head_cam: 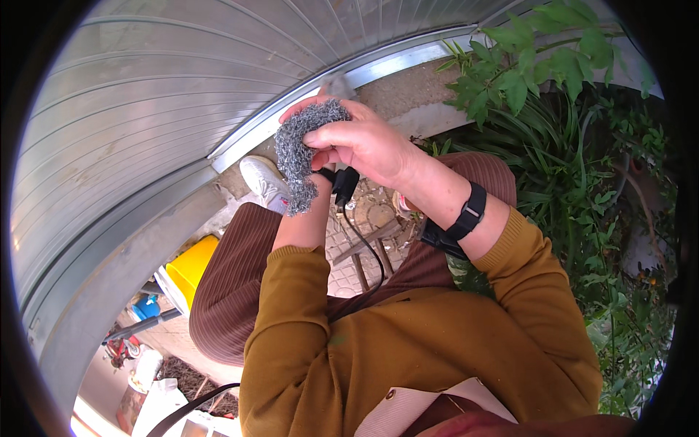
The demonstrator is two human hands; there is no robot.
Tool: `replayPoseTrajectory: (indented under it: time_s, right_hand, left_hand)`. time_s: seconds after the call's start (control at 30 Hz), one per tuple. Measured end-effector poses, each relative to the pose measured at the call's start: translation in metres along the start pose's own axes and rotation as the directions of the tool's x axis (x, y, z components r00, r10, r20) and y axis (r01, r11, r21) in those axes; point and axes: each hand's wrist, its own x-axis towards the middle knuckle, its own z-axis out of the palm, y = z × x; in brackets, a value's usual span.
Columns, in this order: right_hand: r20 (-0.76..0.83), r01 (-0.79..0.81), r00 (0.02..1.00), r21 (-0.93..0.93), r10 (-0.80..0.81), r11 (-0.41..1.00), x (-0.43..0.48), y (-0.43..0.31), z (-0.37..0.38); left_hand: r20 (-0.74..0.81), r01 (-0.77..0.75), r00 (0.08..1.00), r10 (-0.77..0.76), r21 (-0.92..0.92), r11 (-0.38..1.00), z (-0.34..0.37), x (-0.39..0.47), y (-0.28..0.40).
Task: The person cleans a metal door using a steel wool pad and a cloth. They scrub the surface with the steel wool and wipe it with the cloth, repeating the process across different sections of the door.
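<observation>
A tangled pad of steel wool (292,145) hangs from my right hand (363,134), pressed between thumb and fingers, its lower end drooping over my left forearm. My left hand (322,177) reaches forward beneath it, mostly covered by the pad and my right hand. Whether it also grips the wool cannot be made out. A small black device (345,184) with a cable (367,243) is strapped at my left wrist. Just beyond both hands runs a shiny metal strip (407,65) along the foot of a slatted metal shutter (180,76).
A yellow bucket (192,267) stands beside my left knee, near a blue object (145,307). Leafy plants (551,136) crowd my right side. My white shoe (263,177) rests close to the sill. Bars (368,243) lie over paving (344,281) between my legs.
</observation>
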Motion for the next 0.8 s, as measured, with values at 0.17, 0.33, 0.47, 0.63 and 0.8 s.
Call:
replayPoseTrajectory:
  time_s: [0.17, 0.33, 0.47, 0.63, 0.8]
  right_hand:
    - [-0.031, -0.002, 1.0, -0.009, 0.002, 1.0, 0.001, 0.002, -0.002]
    - [-0.037, -0.034, 0.999, -0.009, 0.034, 0.999, 0.002, 0.004, -0.002]
    - [-0.057, -0.012, 0.998, -0.025, 0.011, 1.0, 0.003, 0.004, -0.004]
    - [-0.062, -0.011, 0.998, -0.02, 0.01, 1.0, 0.003, 0.005, -0.007]
    - [-0.002, 0.028, 1.0, -0.041, -0.028, 0.999, 0.004, 0.006, -0.008]
  left_hand:
    - [0.041, -0.174, 0.985, 0.17, 0.317, 0.932, 0.015, 0.008, 0.007]
    - [0.22, -0.309, 0.949, 0.225, 0.522, 0.795, 0.009, 0.009, 0.014]
    - [0.317, -0.363, 0.924, 0.211, 0.562, 0.743, 0.001, 0.016, 0.02]
    - [0.422, -0.401, 0.907, 0.006, 0.856, 0.325, -0.02, 0.021, -0.009]
    - [0.239, -0.182, 0.971, -0.017, 0.779, 0.6, -0.055, 0.046, -0.09]
